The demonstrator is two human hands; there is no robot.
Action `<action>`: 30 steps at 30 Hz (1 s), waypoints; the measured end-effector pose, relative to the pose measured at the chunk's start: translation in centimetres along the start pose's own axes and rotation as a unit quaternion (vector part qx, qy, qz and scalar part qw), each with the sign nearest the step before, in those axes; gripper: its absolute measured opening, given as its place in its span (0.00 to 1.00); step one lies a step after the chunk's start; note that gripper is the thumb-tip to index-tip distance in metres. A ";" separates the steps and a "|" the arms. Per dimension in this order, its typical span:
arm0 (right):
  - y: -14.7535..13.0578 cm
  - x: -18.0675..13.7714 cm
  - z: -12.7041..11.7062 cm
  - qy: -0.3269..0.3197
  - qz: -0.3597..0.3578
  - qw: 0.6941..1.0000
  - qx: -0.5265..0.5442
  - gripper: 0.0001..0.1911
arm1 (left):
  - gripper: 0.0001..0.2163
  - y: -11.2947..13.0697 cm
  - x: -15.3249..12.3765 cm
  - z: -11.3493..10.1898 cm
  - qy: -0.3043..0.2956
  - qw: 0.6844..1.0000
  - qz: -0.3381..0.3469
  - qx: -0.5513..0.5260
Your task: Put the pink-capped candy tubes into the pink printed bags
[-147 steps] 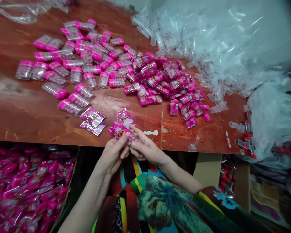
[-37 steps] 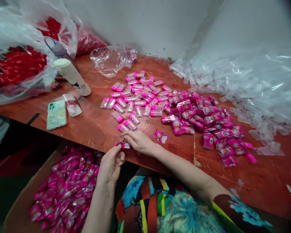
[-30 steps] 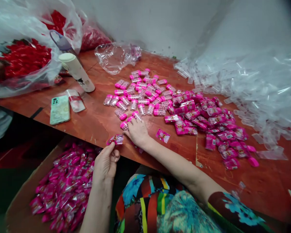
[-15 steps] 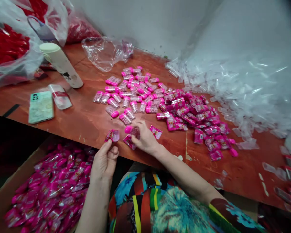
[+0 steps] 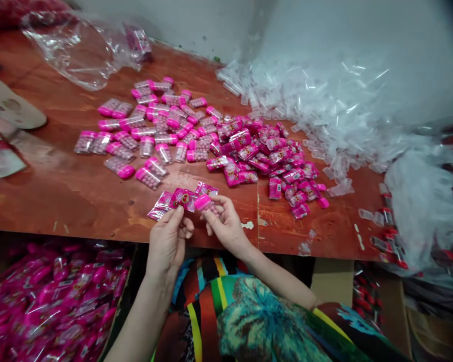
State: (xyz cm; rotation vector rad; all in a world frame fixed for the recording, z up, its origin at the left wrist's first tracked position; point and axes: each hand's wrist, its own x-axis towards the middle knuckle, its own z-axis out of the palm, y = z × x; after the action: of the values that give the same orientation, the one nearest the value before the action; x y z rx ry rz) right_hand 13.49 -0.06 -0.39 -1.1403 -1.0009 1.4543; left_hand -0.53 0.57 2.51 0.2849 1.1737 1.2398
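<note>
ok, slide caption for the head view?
Left hand holds a pink wrapper, right hand a pink-capped bottle, more bottles beyond.

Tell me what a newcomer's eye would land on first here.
Most likely the hot pink: loose pink-capped bottles beside a heap of wrapped pink packs, mid-table. Behind them to the right spreads a big mound of clear plastic pieces. At the near edge, the left hand holds a printed pink sleeve, the right hand a bead-filled bottle.
</note>
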 end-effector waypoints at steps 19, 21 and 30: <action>1.2 -1.6 -3.8 -0.016 -0.071 0.981 -0.181 0.23 | 0.24 -1.6 0.0 2.9 -0.125 0.982 -0.116 0.080; 1.0 -1.6 -3.9 -0.045 -0.054 0.989 -0.127 0.23 | 0.24 -1.6 0.1 2.8 -0.130 0.980 -0.127 0.077; 0.6 -1.8 -4.5 -0.149 0.119 0.970 0.154 0.33 | 0.26 -2.0 0.3 2.5 -0.126 0.981 -0.098 0.111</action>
State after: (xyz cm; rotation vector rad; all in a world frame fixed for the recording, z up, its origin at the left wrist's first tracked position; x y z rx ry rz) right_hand 17.83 -1.86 -1.67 -0.8519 -0.8177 1.9419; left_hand 2.54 1.07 2.01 0.4670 1.0908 0.8731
